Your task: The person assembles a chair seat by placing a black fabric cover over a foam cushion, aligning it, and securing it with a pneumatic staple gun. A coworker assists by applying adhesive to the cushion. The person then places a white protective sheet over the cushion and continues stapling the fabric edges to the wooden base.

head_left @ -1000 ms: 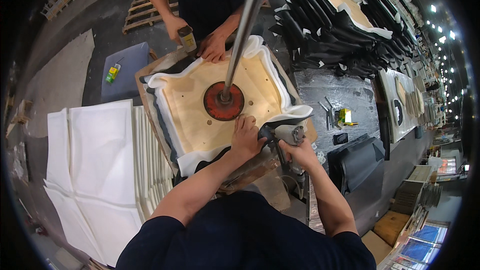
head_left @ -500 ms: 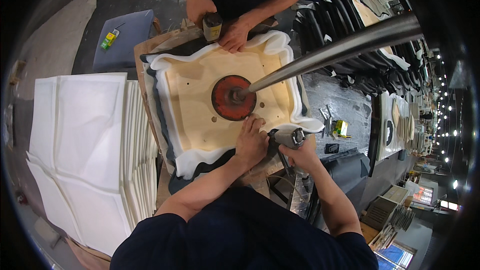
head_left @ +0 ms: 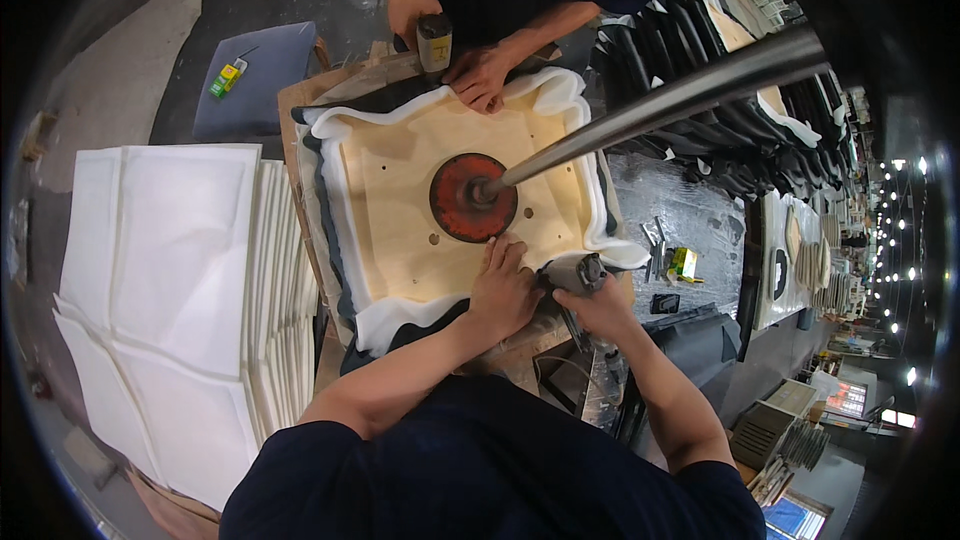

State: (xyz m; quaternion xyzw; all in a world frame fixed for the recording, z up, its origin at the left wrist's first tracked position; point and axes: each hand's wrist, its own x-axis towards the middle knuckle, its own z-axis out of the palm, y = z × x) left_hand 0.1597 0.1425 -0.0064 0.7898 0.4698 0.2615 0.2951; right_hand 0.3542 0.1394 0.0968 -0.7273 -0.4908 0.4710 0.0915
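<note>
Right grip point(head_left: 600, 308) clasps grey tool point(head_left: 570, 274); pale panel point(head_left: 390, 210) lies under left grip point(head_left: 503, 292), closure unclear.

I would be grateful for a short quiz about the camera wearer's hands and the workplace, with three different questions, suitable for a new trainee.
1. Which hand holds the near staple gun?
2. True or false: the metal pole meets the red disc at its middle.
3. Where is the left hand? A: on the pole; B: at the near edge of the wooden panel; C: on a pallet.

Key: 1. The right hand. 2. True. 3. B.
</note>
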